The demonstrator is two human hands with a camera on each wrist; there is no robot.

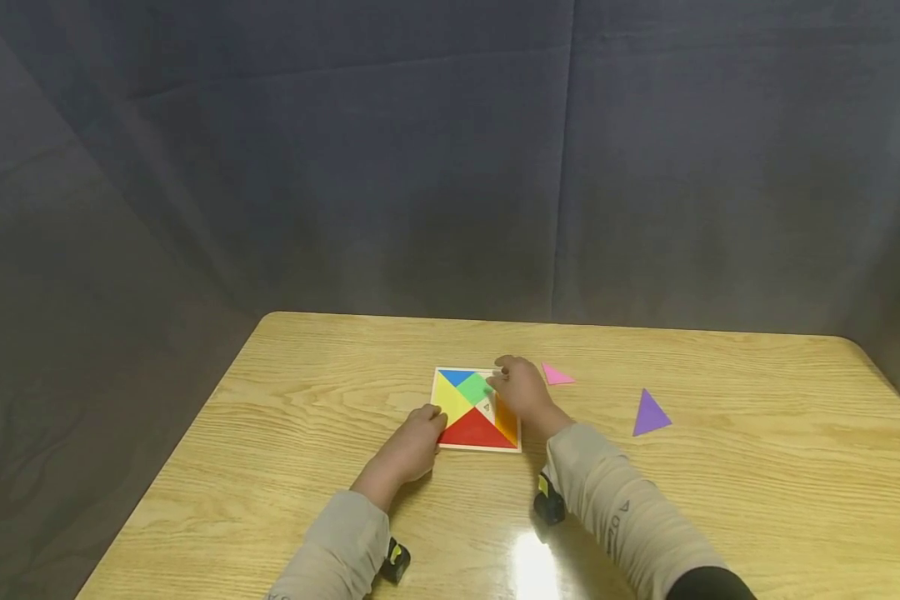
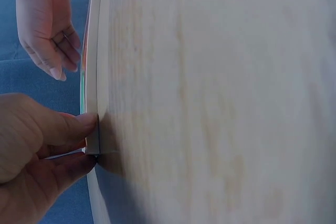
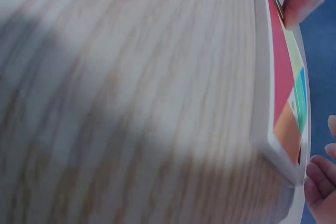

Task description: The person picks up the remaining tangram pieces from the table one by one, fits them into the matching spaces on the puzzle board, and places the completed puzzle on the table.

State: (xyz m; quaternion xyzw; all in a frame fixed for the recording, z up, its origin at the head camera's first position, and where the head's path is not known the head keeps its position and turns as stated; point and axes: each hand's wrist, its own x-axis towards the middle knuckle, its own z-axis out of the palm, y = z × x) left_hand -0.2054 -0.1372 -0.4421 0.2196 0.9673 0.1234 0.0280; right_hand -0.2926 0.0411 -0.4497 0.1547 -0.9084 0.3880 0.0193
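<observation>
A square tangram tray [image 1: 482,449] with a pale rim lies flat on the table. In it sit a blue triangle [image 1: 457,377], a green square [image 1: 474,388], a yellow triangle [image 1: 450,402], a red triangle [image 1: 476,432] and an orange parallelogram [image 1: 505,422]. A bare patch of tray floor with a small printed triangle shows beside the green square. My left hand [image 1: 418,442] pinches the tray's near left corner between thumb and fingers, seen closely in the left wrist view. Over the tray's far right part is my right hand [image 1: 523,392], fingers loosely bent with nothing between them.
Right of the tray, a pink triangle [image 1: 556,375] lies near my right hand. Farther right is a larger purple triangle [image 1: 651,414]. The wooden table [image 1: 757,483] ends at a dark cloth backdrop [image 1: 450,183].
</observation>
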